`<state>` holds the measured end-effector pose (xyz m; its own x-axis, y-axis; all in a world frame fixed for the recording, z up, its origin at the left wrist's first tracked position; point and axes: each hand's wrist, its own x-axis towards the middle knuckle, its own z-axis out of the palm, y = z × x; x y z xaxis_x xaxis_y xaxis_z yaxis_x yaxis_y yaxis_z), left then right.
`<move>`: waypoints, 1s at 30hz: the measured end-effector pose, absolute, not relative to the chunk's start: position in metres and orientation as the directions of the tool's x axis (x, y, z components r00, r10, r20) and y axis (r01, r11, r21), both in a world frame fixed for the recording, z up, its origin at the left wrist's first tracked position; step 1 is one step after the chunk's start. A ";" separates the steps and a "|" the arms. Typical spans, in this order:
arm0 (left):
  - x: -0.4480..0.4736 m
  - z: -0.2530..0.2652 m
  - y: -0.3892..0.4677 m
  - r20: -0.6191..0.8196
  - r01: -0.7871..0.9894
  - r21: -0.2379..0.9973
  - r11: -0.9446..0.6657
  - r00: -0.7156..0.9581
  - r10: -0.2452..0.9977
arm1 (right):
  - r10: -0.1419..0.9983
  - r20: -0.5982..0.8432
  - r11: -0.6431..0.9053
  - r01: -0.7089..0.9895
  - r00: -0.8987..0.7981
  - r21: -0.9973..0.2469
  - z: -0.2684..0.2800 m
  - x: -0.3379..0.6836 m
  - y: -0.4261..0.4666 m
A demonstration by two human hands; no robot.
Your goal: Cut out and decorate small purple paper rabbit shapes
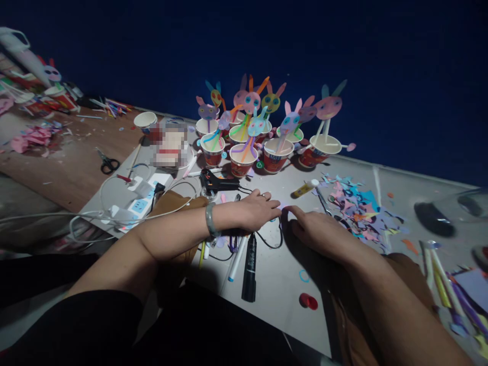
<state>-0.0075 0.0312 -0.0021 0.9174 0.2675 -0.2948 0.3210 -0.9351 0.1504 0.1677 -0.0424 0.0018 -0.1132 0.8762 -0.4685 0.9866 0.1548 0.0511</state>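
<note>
My left hand [259, 211], with a ring on a finger and a bangle at the wrist, reaches over the table with its fingers stretched out to the right. My right hand [316, 231] comes in from the other side, index finger extended and its tip close to the left fingertips. A small pale purple patch shows between the fingertips; I cannot make out what it is. Just behind the left hand lies a black hot glue gun [219, 181]. A black marker [249, 269] and a white pen [237, 260] lie in front of it. Beyond the right hand is a glue stick [305, 188].
Several paper cups [243, 160] holding paper rabbit figures stand at the back. Paper scraps [358, 203] spread at right, near scissors [324, 198]. A power strip [141, 203] with cables is at left. A red cap [308, 301] lies near the front edge.
</note>
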 end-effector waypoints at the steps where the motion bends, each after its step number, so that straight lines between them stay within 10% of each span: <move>1: -0.008 -0.002 0.032 -0.296 0.322 0.161 -0.933 0.918 0.265 | 0.881 -0.458 0.153 0.987 -0.118 0.041 0.003 0.169 -0.041; 19: -0.016 -0.005 0.050 -0.137 0.285 0.260 -0.923 0.957 0.257 | 0.884 -0.327 0.167 0.878 -0.334 -0.448 -0.003 0.186 -0.031; 30: -0.010 -0.009 0.042 -0.109 0.290 0.262 -0.921 0.957 0.270 | 0.873 -0.332 0.148 0.843 -0.357 -0.517 -0.004 0.180 -0.032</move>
